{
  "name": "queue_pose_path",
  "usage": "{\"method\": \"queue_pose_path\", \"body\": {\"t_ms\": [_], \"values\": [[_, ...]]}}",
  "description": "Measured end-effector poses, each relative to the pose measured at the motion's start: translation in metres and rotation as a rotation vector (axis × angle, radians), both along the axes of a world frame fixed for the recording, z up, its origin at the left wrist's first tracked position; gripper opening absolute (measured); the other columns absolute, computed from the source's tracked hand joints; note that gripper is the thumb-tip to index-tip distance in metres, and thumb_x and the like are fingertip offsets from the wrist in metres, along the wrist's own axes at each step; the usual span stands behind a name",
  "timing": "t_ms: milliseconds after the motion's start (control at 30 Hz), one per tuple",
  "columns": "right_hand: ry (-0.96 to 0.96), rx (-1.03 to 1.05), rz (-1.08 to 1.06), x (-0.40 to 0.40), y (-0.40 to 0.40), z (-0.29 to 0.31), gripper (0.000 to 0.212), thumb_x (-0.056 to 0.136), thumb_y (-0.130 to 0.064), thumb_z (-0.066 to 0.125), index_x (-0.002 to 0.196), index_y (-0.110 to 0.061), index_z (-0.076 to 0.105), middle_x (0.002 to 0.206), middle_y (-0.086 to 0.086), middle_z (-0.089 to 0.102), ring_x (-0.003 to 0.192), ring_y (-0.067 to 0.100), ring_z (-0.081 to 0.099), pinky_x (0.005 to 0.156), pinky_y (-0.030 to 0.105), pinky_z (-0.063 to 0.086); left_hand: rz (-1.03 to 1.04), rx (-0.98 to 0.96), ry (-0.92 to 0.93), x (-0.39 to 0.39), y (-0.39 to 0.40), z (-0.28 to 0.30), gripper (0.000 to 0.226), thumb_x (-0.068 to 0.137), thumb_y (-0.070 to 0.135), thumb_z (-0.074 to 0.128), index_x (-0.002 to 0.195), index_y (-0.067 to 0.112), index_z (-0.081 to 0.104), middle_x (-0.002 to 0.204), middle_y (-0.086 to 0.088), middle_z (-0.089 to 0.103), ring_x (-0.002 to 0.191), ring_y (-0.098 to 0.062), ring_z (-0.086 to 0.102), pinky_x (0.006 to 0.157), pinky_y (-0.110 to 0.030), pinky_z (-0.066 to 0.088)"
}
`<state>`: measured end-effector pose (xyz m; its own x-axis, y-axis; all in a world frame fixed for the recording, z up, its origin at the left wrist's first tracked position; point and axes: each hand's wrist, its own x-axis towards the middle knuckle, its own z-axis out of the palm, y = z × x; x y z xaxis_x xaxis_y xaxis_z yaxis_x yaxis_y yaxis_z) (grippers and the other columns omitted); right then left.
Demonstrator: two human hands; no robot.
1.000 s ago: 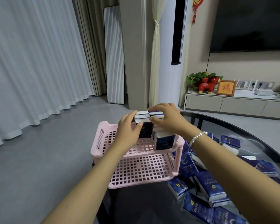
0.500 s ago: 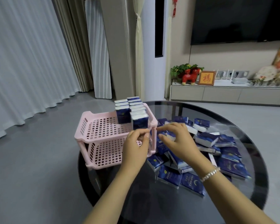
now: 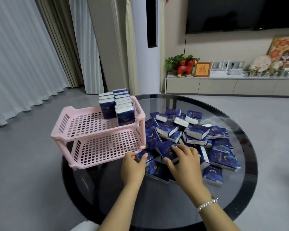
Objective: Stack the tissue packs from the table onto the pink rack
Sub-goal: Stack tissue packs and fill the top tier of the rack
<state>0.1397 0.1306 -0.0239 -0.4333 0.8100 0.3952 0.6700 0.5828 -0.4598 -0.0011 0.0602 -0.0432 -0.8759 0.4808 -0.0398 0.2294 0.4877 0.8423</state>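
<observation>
A two-tier pink rack [image 3: 83, 130] stands at the left of the round dark glass table [image 3: 182, 205]. Several blue tissue packs [image 3: 122, 110] stand upright in two rows at the far right corner of its top tier; the bottom tier holds nothing. A heap of loose blue packs [image 3: 197, 134] lies on the table right of the rack. My left hand [image 3: 132, 169] grips a pack [image 3: 143, 155] at the heap's near left edge, beside the rack's front corner. My right hand [image 3: 185, 164] closes over another pack [image 3: 166, 150] just to the right.
The table's near rim curves in front of my forearms. Grey floor surrounds the table, with white curtains at the left. A low TV cabinet [image 3: 223, 84] with ornaments runs along the far wall under a dark screen.
Both hands left the stacked packs on the rack's top tier and came down toward me onto the heap on the table, each closing on a loose pack. My head turned right.
</observation>
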Motion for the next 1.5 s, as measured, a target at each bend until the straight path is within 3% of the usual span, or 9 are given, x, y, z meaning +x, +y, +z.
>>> {"method": "queue_pose_path", "body": {"t_ms": [200,367,500,633,767,933,1033,1367,1500], "values": [[-0.007,-0.019,-0.007,-0.002,-0.006,0.002,0.056,0.083,-0.04,0.065,0.133,-0.017,0.049,0.116,-0.003,0.065,0.117,0.025,0.04,0.097,0.035,0.03,-0.014,-0.009,0.057,-0.001,0.0,-0.006,0.038,0.073,0.044,0.076,0.08,0.02,0.047,0.087,0.005,0.054,0.084,-0.017,0.054,0.07,-0.033,0.044],[-0.09,-0.07,-0.015,-0.006,-0.009,0.014,0.062,0.084,-0.045,0.061,0.138,-0.025,0.039,0.121,-0.001,0.059,0.119,0.025,0.036,0.093,0.033,0.025,-0.052,0.121,-0.054,-0.001,-0.009,-0.007,0.039,0.075,0.027,0.078,0.086,0.019,0.042,0.076,0.002,0.06,0.073,-0.022,0.06,0.066,-0.032,0.044],[-0.068,-0.077,0.014,-0.008,-0.014,0.013,0.051,0.087,-0.039,0.059,0.134,-0.029,0.043,0.113,-0.002,0.061,0.116,0.024,0.039,0.092,0.033,0.022,-0.039,0.266,-0.197,-0.009,-0.021,-0.003,0.032,0.079,0.016,0.075,0.087,0.026,0.045,0.09,-0.004,0.065,0.08,-0.025,0.065,0.076,-0.037,0.051],[0.196,-0.136,0.02,-0.005,-0.021,0.009,0.042,0.084,-0.03,0.066,0.124,-0.03,0.054,0.078,-0.01,0.054,0.097,0.02,0.043,0.082,0.03,0.023,-0.037,0.436,-0.314,-0.011,-0.036,0.01,0.026,0.083,0.01,0.07,0.098,0.023,0.052,0.098,-0.005,0.066,0.082,-0.016,0.062,0.08,-0.036,0.051],[0.58,-0.41,0.098,0.001,-0.028,0.009,0.036,0.083,-0.022,0.068,0.113,-0.039,0.058,0.08,-0.003,0.058,0.086,0.023,0.056,0.08,0.04,0.049,-0.093,0.564,-0.361,-0.01,-0.051,0.025,0.022,0.09,0.014,0.062,0.11,0.023,0.058,0.097,0.006,0.065,0.083,-0.005,0.059,0.067,-0.023,0.047],[0.882,-0.799,0.265,0.01,-0.044,0.018,0.032,0.086,-0.01,0.064,0.111,-0.031,0.061,0.068,-0.003,0.054,0.065,0.008,0.055,0.06,0.015,0.046,-0.157,0.596,-0.511,-0.005,-0.054,0.027,0.02,0.093,0.016,0.057,0.111,0.021,0.066,0.097,0.009,0.07,0.08,-0.007,0.06,0.061,-0.021,0.044],[0.887,-0.894,0.314,0.006,-0.052,0.015,0.03,0.086,-0.008,0.063,0.109,-0.026,0.062,0.062,-0.013,0.056,0.061,-0.001,0.056,0.055,0.01,0.043,-0.199,0.616,-0.586,-0.001,-0.053,0.027,0.018,0.092,0.018,0.058,0.105,0.02,0.07,0.103,0.003,0.072,0.083,-0.01,0.062,0.06,-0.023,0.045],[0.861,-0.897,0.308,-0.002,-0.062,0.004,0.036,0.09,-0.002,0.055,0.111,-0.031,0.062,0.088,0.009,0.057,0.077,0.013,0.058,0.064,0.023,0.051,-0.224,0.62,-0.646,0.001,-0.052,0.025,0.023,0.092,0.025,0.058,0.108,0.014,0.07,0.093,0.004,0.073,0.078,-0.008,0.057,0.065,-0.023,0.039],[0.79,-0.823,0.32,0.006,-0.054,0.01,0.04,0.092,-0.004,0.052,0.118,-0.034,0.054,0.083,-0.008,0.059,0.068,-0.001,0.057,0.06,0.02,0.049,-0.13,0.574,-0.543,-0.006,-0.053,0.019,0.026,0.088,0.033,0.063,0.102,0.013,0.073,0.095,0.001,0.074,0.086,-0.019,0.064,0.08,-0.035,0.051]]}}
